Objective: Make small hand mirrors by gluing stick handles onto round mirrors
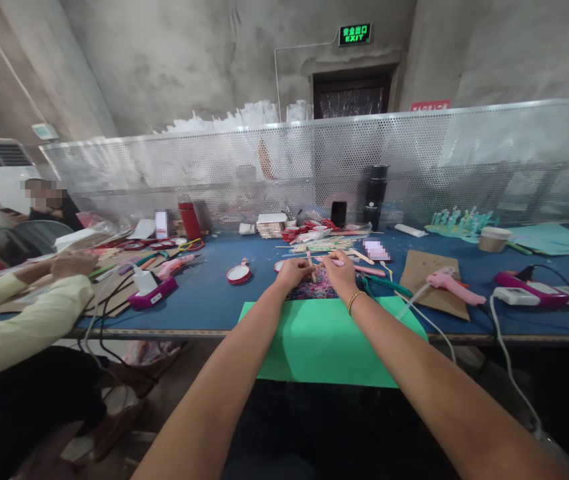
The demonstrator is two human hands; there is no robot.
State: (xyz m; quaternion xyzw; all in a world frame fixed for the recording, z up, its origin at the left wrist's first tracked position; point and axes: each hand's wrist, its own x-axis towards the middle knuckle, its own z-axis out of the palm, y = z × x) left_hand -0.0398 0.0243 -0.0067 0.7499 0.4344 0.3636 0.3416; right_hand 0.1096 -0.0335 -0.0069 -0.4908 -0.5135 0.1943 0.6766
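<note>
My left hand (pixel 295 273) is closed round a thin, pale wooden stick (pixel 309 256) that stands nearly upright. Close beside it, my right hand (pixel 343 272) is pinched on a small, slim pinkish thing whose kind I cannot make out. Beneath both hands lies a purple and pink patterned piece (pixel 309 290), partly hidden by the fingers. A bright green sheet (pixel 329 347) hangs over the table's front edge under my forearms.
Pale sticks (pixel 309 245) lie beyond my hands. To the right are teal-handled pliers (pixel 389 287), a pink glue gun (pixel 454 287) on cardboard (pixel 409 267), and a purple power strip (pixel 534 290) with cables. A tape roll (pixel 239 274) lies left; a co-worker's arms (pixel 39 307) work further left.
</note>
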